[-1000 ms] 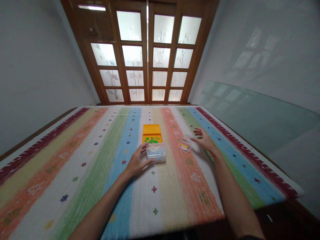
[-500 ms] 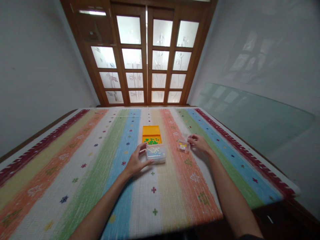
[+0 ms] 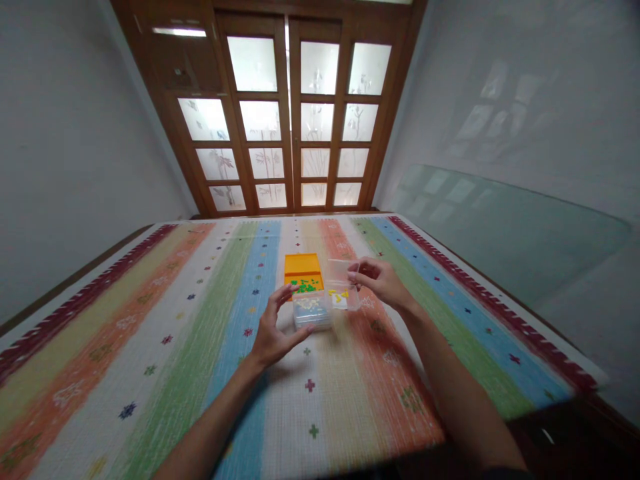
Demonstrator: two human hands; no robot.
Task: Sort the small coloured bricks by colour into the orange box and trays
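Observation:
My left hand (image 3: 275,328) curves round the left side of a clear plastic box (image 3: 312,312), thumb at the front edge and fingers at the back. Small pale pieces show inside that box. With its fingertips, my right hand (image 3: 376,280) pinches the raised lid of a smaller clear plastic box (image 3: 353,301), which holds small yellow pieces and something white. The two clear boxes are side by side, close together. Just behind them lies an opened orange box (image 3: 301,264) with many small green pieces (image 3: 307,285) in its near half.
A striped cloth (image 3: 200,373) covers the table, which runs back to wooden doors with glass panes (image 3: 317,120). White walls stand on both sides. A pale glass panel (image 3: 505,227) leans on the right wall.
My right hand has moved left with the small clear box, from the orange stripe up to the larger clear box. My left hand stays round its box.

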